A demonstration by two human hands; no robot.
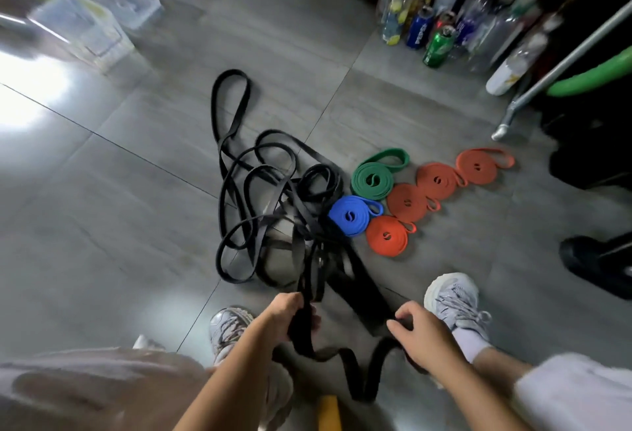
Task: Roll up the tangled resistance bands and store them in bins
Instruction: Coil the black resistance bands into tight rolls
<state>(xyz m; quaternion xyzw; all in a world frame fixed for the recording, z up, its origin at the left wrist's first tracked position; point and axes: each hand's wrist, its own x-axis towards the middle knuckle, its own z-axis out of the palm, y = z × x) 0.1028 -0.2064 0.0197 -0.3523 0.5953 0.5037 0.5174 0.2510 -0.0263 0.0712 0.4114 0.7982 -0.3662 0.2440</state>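
A tangle of black resistance bands sprawls on the grey tiled floor in the middle of the view. My left hand grips a black band that runs up into the tangle. My right hand pinches the end of a wide black band beside it, and a loop of band hangs between both hands. To the right of the tangle lie rolled bands: a green roll, a blue roll and several orange rolls.
Clear plastic bins stand at the far left. Bottles and cans crowd the far right, next to a metal leg. My shoes flank my hands. Another person's dark shoe is at the right edge.
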